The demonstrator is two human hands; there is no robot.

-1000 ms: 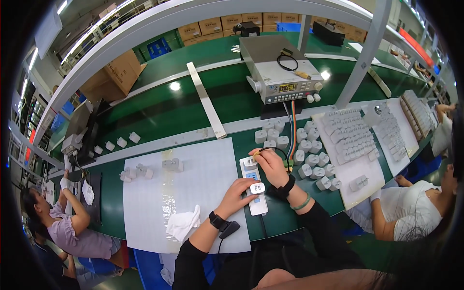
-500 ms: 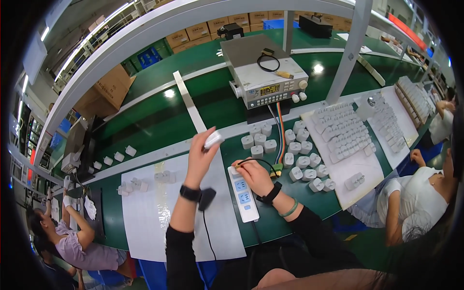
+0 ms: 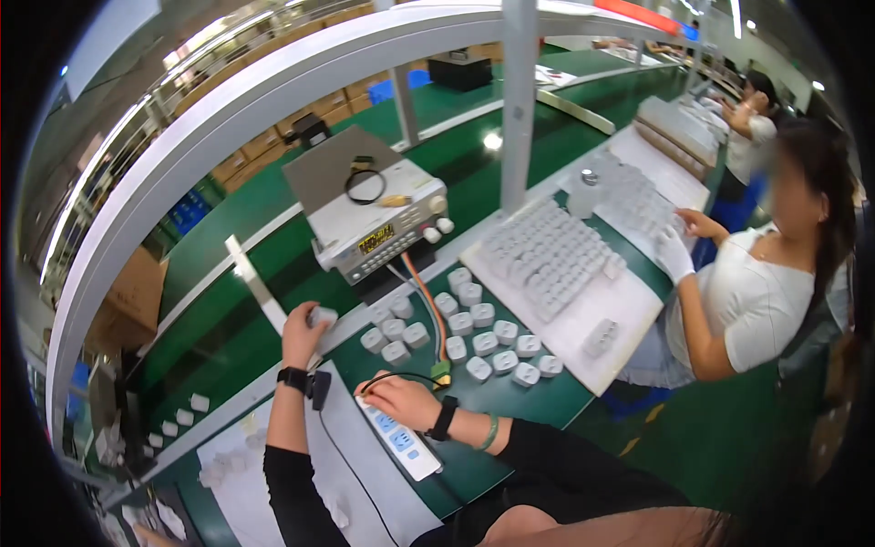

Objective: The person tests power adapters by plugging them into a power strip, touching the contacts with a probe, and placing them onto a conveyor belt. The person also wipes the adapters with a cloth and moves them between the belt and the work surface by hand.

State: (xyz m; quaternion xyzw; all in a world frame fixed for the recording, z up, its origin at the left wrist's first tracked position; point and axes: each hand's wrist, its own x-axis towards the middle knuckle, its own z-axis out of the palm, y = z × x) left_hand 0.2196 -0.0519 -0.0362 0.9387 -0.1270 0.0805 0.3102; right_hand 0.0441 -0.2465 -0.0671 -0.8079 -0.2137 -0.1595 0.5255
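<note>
Raised over the far edge of the white sheet, my left hand [image 3: 301, 339] grips a white charger [image 3: 322, 315]. My right hand [image 3: 406, 401] is at the far end of a white power strip [image 3: 423, 466] with blue sockets. Its fingers pinch the end of a black cable [image 3: 401, 374], which arches across to a small green connector board [image 3: 441, 372]; the fingers hide the plug tip. Just beyond, white chargers [image 3: 483, 315] stand in loose groups on the green bench. A grey bench instrument [image 3: 374, 239] with a lit display stands behind them, coloured wires running down from it.
Rows of white chargers [image 3: 556, 260] cover a pale board [image 3: 629, 319] at right. A co-worker [image 3: 747, 301] in a white top sits beside it, one gloved hand over more chargers. A grey post [image 3: 519, 109] rises behind the bench. A white sheet [image 3: 273, 492] lies at left.
The view has swung to the right, bringing the co-worker more fully into sight. My left hand still has the white charger, and my right hand stays at the strip's far end.
</note>
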